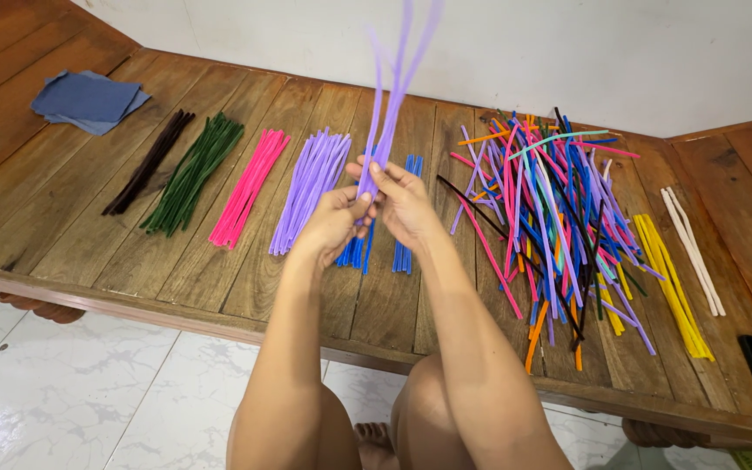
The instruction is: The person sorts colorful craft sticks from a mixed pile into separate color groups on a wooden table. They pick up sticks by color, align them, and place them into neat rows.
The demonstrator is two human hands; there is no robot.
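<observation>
Head view: both hands meet over the wooden table [176, 261]. Left hand [334, 222] & right hand [404, 202] are each closed round the lower ends of a few lilac pipe cleaners [391, 104], which stand upright above the blue pile [406, 226]. Sorted lilac pile [311, 190] lies just left; mixed heap [550, 204] on the right. Imo best to keep ends level, grip firm w/o bending stems.

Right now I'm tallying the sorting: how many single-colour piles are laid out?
7: brown pile, green pile, pink pile, purple pile, blue pile partly behind the hands, then yellow pile and white pile right of the mixed heap.
</observation>
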